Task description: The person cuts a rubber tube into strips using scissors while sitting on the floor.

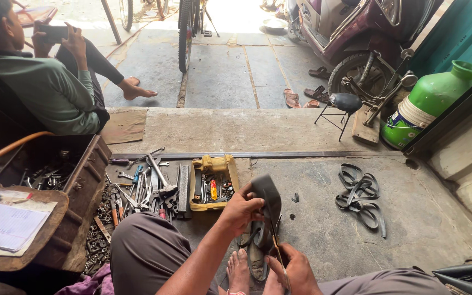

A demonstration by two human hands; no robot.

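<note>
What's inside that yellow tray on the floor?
The yellow tray holds small tools, including a red-and-yellow-handled one, plus dark metal bits. Anything beneath that heap is covered, and the pieces are too small to identify.

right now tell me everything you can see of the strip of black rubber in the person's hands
The rubber strip is dark grey to black, flat and flexible, like a cut piece of inner tube, with a dull, dusty surface. It is held upright above the person's bare feet, its top end curling over. The left hand pinches its upper left edge; the right hand is at its lower end, holding scissors whose blades lie against the strip. Its lowest part is hidden behind the hands.
</note>
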